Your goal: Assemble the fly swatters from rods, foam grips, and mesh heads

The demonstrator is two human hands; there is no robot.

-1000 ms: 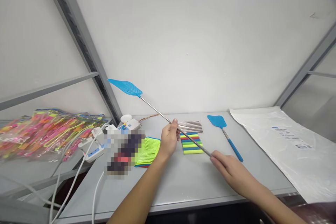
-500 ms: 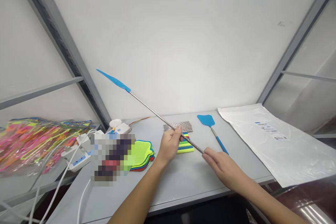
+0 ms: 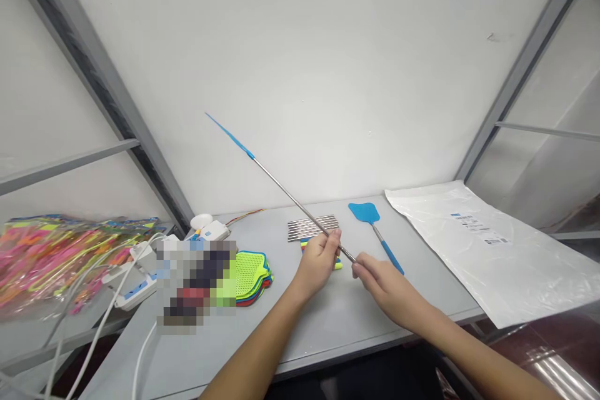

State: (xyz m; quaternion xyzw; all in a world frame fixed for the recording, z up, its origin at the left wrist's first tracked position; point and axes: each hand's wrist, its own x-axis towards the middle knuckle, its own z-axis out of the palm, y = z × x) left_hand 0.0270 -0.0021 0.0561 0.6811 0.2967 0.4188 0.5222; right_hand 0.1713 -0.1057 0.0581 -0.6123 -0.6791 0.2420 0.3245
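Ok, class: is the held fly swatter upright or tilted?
Tilted: its metal rod slants from the right hand, through the left hand, up to the blue head, which appears edge-on.

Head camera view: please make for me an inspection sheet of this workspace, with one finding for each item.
Surface: grey table, several things lying on it.
Work items: held blue swatter, raised and tilted, seen nearly edge-on; second blue swatter lying at right; metal rods in a row; coloured tubes, mostly hidden; stacked mesh swatter heads.
Clutter: white plastic package at right; bagged colourful goods at left; pixelated patch, unreadable.
Hands: left hand closed around the held swatter's shaft; right hand around its lower end.
Cables: white cables and power strip, left.
Surroundings: white wall, grey metal frame.
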